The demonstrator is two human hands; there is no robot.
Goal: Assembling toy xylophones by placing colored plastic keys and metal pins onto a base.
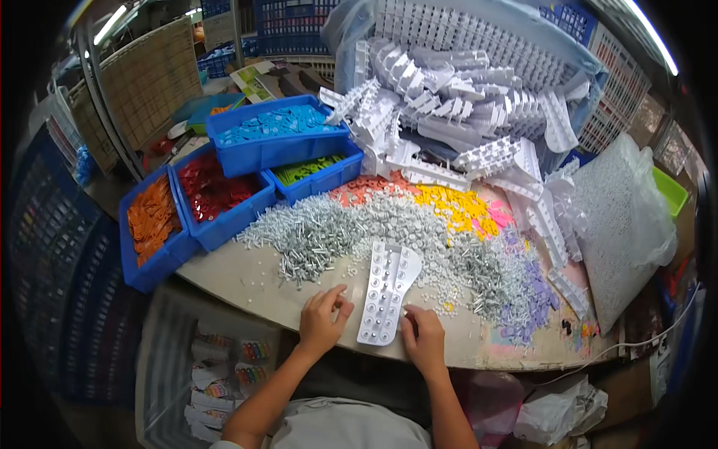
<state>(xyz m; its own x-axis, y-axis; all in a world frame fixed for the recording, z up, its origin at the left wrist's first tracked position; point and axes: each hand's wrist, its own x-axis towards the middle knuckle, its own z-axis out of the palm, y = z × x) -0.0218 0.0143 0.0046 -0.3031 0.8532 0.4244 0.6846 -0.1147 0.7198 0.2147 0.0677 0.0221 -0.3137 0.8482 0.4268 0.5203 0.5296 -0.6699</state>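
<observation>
In front of me on the table lies a white plastic plate [384, 303] with two rows of round sockets and a line of metal pins down its middle. To its left is my left hand [323, 320], fingers curled with the tips close together and apart from the plate; anything small between them is too fine to see. My right hand [425, 335] is closed beside the plate's lower right edge, fingertips at or against it; what they hold is hidden. Just beyond spread heaps of silver metal pins [303, 258] and small whitish rings [400, 213].
Blue bins hold orange [152, 217], red [213, 187], light blue [280, 127] and green pieces [310, 168]. White moulded parts [464, 112] pile up at the back. Yellow [452, 209] and purple pieces [527, 299] lie rightward, near a full clear bag [617, 217]. An open box [161, 359] stands below left.
</observation>
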